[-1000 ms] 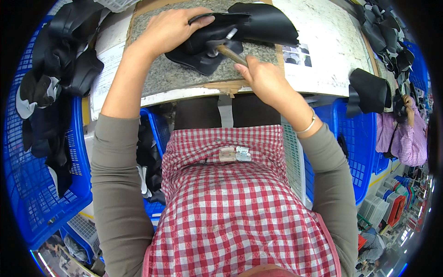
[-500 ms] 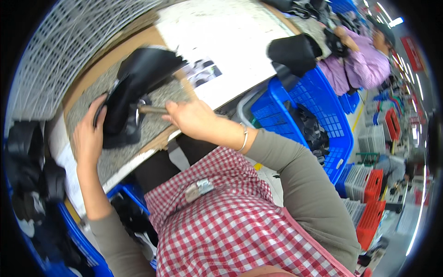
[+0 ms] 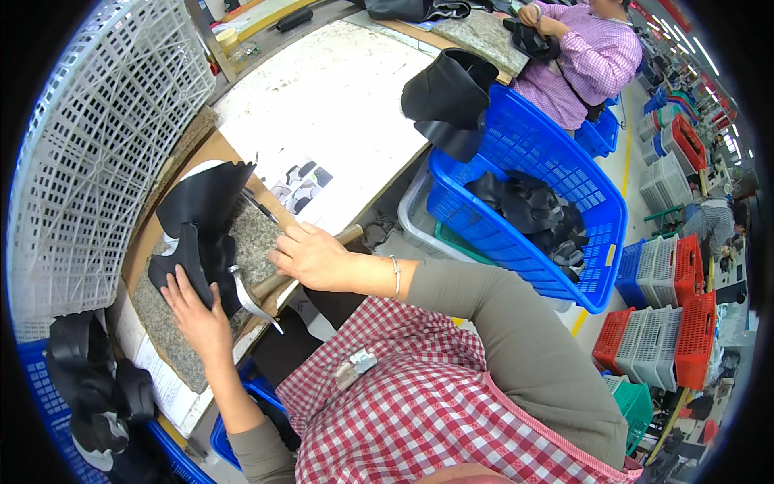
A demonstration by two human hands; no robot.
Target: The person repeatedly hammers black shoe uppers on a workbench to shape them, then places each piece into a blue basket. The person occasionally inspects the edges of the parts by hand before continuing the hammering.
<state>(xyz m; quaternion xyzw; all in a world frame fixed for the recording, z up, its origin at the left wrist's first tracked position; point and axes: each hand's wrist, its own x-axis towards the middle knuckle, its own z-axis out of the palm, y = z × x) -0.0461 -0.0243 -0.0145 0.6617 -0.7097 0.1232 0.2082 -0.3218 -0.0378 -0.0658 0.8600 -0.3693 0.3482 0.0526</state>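
A black leather boot upper (image 3: 193,210) lies on a speckled stone slab (image 3: 157,319) at the left of the white table. My left hand (image 3: 193,315) rests on its near part, fingers spread and lying flat. My right hand (image 3: 314,258) is closed round the wooden handle of a hammer (image 3: 262,289). The hammer's curved metal head points left and toward me, beside the upper, by the slab's near edge. A thin pen-like tool (image 3: 262,207) lies just beyond my right fingers.
A white plastic crate (image 3: 105,161) stands on edge at the left. On the table lie a printed picture sheet (image 3: 302,187) and another black upper (image 3: 447,93). A blue basket (image 3: 601,266) holds black pieces. A person in a pink checked shirt (image 3: 592,52) works at the far right.
My left hand has gone from gripping the upper's edge to lying flat on it. The hammer has moved from over the upper toward me. The head view has shifted.
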